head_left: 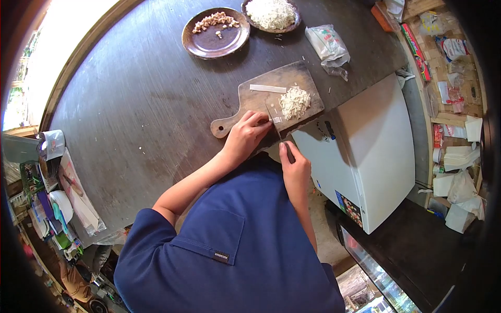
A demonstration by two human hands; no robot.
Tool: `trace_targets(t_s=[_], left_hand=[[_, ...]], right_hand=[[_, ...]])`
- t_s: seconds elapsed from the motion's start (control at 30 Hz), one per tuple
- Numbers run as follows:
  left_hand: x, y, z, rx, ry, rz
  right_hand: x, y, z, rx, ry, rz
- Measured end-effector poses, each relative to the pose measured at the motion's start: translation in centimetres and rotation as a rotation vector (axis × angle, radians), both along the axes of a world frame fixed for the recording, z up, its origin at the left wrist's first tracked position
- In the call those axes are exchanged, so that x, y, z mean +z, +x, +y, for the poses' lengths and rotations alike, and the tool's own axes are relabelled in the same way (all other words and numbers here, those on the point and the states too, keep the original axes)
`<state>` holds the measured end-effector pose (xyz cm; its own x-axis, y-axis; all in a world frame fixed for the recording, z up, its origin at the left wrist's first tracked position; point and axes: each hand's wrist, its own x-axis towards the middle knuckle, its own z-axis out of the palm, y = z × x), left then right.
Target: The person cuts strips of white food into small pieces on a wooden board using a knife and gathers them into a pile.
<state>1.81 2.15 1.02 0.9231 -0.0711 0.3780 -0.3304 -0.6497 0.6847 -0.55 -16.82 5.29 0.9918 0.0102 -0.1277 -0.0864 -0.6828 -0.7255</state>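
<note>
My left hand [246,134] rests on the near edge of a wooden cutting board [261,101], its fingertips pressing a small white piece [276,120]. My right hand [295,168] is closed around the handle of a knife [276,130] whose dark blade lies across the board's near corner, right beside my left fingertips. On the board, a pile of thin white shreds [295,101] sits to the right. A long white strip [267,88] lies toward the far edge.
A brown plate [209,44] with chopped tan bits and a second plate [295,23] heaped with white shreds stand at the far side of the dark round table [141,104]. A plastic bag [327,46] lies beside them. A white appliance [365,141] stands at right.
</note>
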Motion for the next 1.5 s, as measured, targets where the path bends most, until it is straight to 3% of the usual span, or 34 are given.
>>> trace_targets(t_s=[0.63,0.73,1.13,1.5], left_hand=[[-0.1,-0.3,0.5,-0.009,0.088,-0.040],[0.2,-0.3,0.5,-0.003,0.106,-0.017],[0.8,-0.3,0.4,-0.040,0.150,0.027],[0.7,-0.1,0.3,-0.035,0.214,0.031]], right_hand=[[0.4,-0.1,-0.2,-0.004,0.089,-0.017],[1.3,-1.3,-1.1,-0.021,0.027,0.079],[1.4,-1.2,-1.9,-0.046,0.188,0.113],[2.6,-1.1,-2.3,-0.005,0.049,0.061]])
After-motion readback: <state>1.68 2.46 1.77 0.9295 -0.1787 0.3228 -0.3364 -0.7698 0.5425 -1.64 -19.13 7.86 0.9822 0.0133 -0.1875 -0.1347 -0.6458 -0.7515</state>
